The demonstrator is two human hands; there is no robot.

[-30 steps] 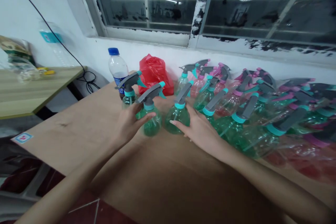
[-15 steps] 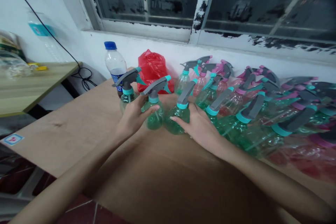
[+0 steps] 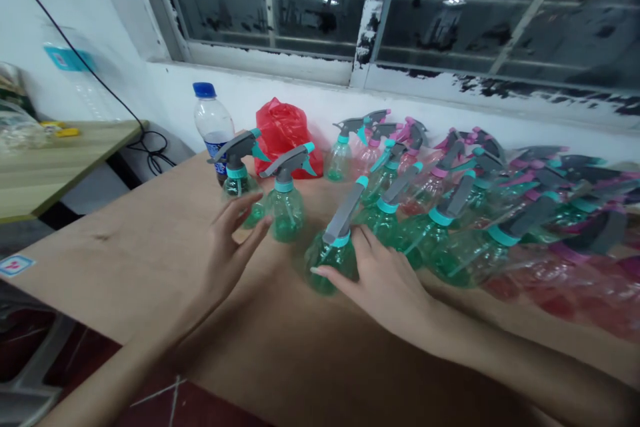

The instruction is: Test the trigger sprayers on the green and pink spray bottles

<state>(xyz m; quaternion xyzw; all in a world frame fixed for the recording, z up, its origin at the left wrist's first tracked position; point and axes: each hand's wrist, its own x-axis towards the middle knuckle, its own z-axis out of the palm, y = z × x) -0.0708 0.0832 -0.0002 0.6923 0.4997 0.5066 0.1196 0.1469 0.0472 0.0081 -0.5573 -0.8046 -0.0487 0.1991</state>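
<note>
My right hand [image 3: 383, 273] is wrapped round a green spray bottle [image 3: 327, 270] with a grey and turquoise trigger head, tilted a little on the wooden table [image 3: 165, 240]. The thumb lies across its near side; the other fingers are partly hidden behind it. My left hand [image 3: 233, 243] holds nothing, its thumb and fingers apart. Just beyond it stand two upright green spray bottles: a nearer spray bottle [image 3: 286, 213] and, to its left, another spray bottle [image 3: 237, 177] partly covered by my fingers.
Several green and pink spray bottles [image 3: 440, 230] crowd the table's right side along the wall. A red plastic bag [image 3: 285, 130] and a blue-capped drink bottle [image 3: 214, 120] stand at the back. At left is another table [image 3: 60, 167], with a black cable [image 3: 155, 147] beside it.
My left hand has let go of the nearer standing spray bottle and drawn back to the left. My right hand has brought its spray bottle nearer to me. The view has shifted slightly.
</note>
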